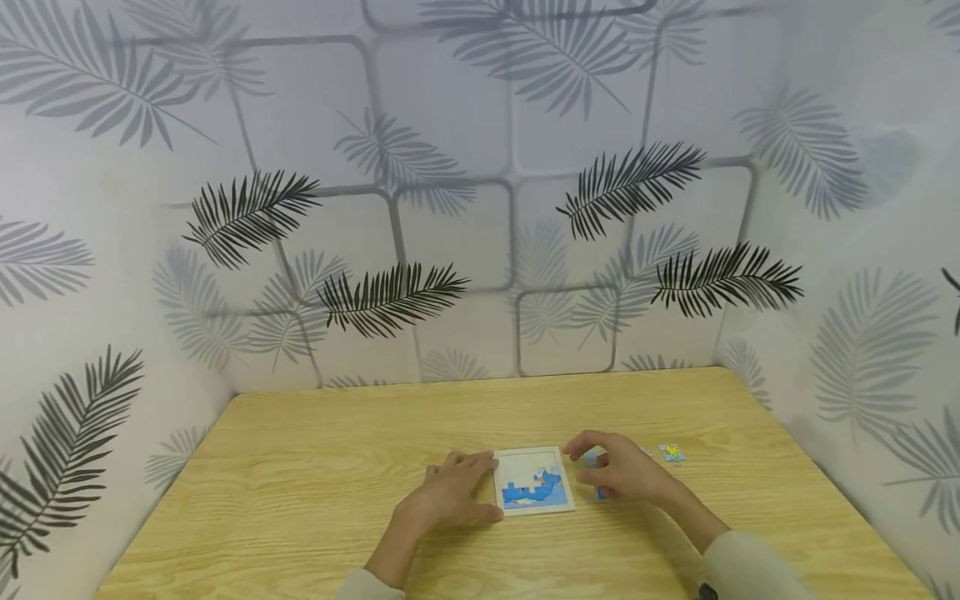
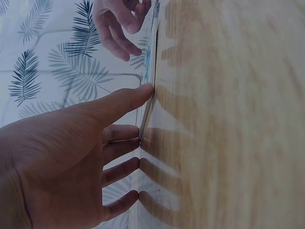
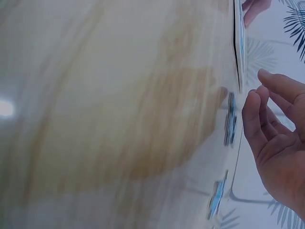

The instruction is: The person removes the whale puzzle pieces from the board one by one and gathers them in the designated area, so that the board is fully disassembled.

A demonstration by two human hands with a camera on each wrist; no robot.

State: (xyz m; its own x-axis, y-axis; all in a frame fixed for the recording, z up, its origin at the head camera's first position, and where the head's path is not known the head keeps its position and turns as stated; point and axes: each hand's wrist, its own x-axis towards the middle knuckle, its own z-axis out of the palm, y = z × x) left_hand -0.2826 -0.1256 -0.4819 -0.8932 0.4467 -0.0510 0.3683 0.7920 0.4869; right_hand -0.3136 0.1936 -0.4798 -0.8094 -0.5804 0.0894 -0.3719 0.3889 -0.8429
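A white-framed jigsaw puzzle board (image 1: 542, 511) lies on the table, its lower part filled with joined blue pieces (image 1: 536, 493) and its upper part pale and bare. At its left side my left hand (image 1: 450, 493) rests with thumb and fingertips against the edge, fingers fairly straight. My right hand (image 1: 626, 468) hovers just right of the board, fingers loosely bent. The right wrist view shows no piece between its fingertips. Beneath it are loose blue puzzle pieces (image 3: 230, 119), partly hidden by the hand in the head view.
Farther right on the wood-grain table (image 1: 337, 450) lies a loose blue puzzle piece with a yellow figure (image 1: 672, 452). Behind the table rises a wall (image 1: 457, 350) with a leaf pattern.
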